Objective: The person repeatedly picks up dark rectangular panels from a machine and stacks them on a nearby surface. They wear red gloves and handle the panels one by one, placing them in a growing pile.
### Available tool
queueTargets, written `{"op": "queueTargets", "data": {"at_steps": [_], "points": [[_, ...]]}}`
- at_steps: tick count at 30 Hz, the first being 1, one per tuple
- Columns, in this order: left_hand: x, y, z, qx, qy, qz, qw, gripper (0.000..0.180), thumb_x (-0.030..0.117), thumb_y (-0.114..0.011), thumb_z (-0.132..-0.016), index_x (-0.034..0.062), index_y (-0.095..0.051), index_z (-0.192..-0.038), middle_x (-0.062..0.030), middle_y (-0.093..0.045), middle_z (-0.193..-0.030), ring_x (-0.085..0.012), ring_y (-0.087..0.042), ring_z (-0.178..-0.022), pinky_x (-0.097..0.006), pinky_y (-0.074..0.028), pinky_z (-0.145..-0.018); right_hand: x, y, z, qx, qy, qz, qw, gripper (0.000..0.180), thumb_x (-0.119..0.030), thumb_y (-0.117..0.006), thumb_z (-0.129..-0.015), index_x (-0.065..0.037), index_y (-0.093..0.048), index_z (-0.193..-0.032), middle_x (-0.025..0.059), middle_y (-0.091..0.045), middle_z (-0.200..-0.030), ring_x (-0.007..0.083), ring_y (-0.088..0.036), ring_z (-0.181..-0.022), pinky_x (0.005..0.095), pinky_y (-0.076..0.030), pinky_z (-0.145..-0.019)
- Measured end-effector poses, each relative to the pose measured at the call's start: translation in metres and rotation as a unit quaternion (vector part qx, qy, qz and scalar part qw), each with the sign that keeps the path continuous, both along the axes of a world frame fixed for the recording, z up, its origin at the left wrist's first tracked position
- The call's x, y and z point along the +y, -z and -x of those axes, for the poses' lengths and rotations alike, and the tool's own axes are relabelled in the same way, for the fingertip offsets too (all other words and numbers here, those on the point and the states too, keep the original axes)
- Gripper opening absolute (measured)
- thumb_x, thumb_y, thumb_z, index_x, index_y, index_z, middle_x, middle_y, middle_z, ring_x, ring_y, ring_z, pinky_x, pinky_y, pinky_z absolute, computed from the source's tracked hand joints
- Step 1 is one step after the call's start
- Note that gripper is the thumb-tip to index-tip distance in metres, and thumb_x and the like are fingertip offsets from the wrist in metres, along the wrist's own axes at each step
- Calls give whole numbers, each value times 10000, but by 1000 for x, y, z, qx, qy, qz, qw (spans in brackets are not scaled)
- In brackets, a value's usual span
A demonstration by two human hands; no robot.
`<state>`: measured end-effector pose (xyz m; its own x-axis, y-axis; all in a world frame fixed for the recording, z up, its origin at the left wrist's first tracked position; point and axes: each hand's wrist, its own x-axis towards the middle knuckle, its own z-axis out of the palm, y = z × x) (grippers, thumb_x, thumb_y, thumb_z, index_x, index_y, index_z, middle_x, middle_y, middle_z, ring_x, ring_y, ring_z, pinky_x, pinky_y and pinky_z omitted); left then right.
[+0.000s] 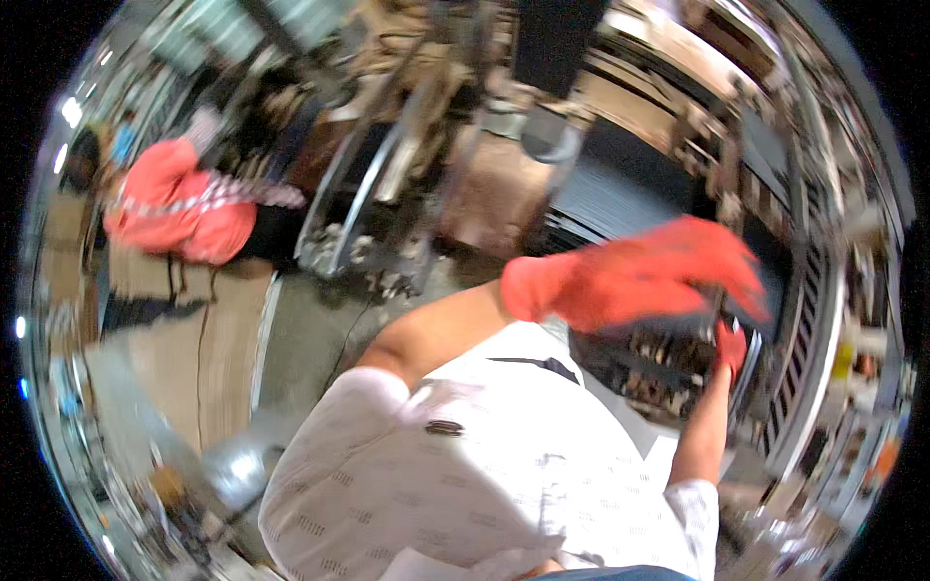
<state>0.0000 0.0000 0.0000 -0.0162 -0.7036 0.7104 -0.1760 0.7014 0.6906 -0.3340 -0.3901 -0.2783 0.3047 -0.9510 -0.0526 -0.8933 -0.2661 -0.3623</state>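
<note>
My left hand (644, 279), in a red work glove, reaches across to the right in front of my body. Its fingers are stretched out and bent slightly down at the tips, with a gap between them and the thumb; motion blurs it. I see nothing held in it. Farther right, my right hand (731, 351), also red-gloved, is closed beside the machine. A small dark piece (725, 308) sticks up from it, too blurred to name. The left fingertips hang just above this piece. Beneath the left hand lies a dark ridged machine surface (620, 198).
Machine frames with metal rails (363, 198) stand ahead. A black-and-white striped edge (790, 373) runs along the right. At the left, a person in a red top (184, 203) is beside a large brown sheet or board (174, 358). A silvery, shiny bundle (237, 470) lies at lower left.
</note>
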Motion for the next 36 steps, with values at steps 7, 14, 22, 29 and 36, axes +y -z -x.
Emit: {"op": "queueTargets", "data": {"at_steps": [7, 14, 22, 29, 36], "points": [[-21, 185, 6, -117, -383, -249, 882, 487, 166, -691, -910, 71, -551, -1367, -173, -557, -1310, -354, -509, -1273, -444, -405, -1099, 4, -15, 31, 66, -2, 59, 996, 492, -473, -690, -812, -30, -750, -1017, 235, -739, -993, 423, -707, -984, 521, -546, -829], [-102, 236, -61, -196, -525, -313, 767, 604, 414, -698, -913, 148, -512, -1422, -228, -440, -1506, -421, -421, -1382, -572, -369, -1104, 6, -19, 7, 79, 29, 96, 992, 497, -477, -647, -812, -18, -743, -977, 243, -730, -1036, 423, -694, -1013, 527, -551, -861], [-152, 276, -66, -340, -595, -368, 628, 668, 558, -581, -932, 175, -525, -1476, -202, -412, -1584, -526, -343, -1424, -635, -289, -1132, 12, -26, 9, 81, 51, 74, 993, 467, -471, -643, -832, -43, -736, -993, 206, -735, -1062, 402, -692, -1013, 510, -552, -859], [-149, 263, -66, -342, -601, -362, 625, 611, 534, -615, -930, 194, -562, -1435, -162, -461, -1550, -506, -391, -1404, -605, -355, -1113, 15, -28, 2, 97, 60, 56, 992, 443, -474, -647, -863, -74, -740, -1027, 193, -736, -1079, 400, -691, -1030, 515, -554, -866], [-148, 262, -66, -337, -604, -362, 625, 615, 533, -606, -916, 186, -586, -1424, -136, -475, -1556, -489, -394, -1394, -588, -332, -1122, -4, -8, 16, 10, 4, 41, 999, 408, -404, -650, -849, -42, -726, -1020, 225, -734, -999, 425, -694, -945, 515, -546, -870]]}}
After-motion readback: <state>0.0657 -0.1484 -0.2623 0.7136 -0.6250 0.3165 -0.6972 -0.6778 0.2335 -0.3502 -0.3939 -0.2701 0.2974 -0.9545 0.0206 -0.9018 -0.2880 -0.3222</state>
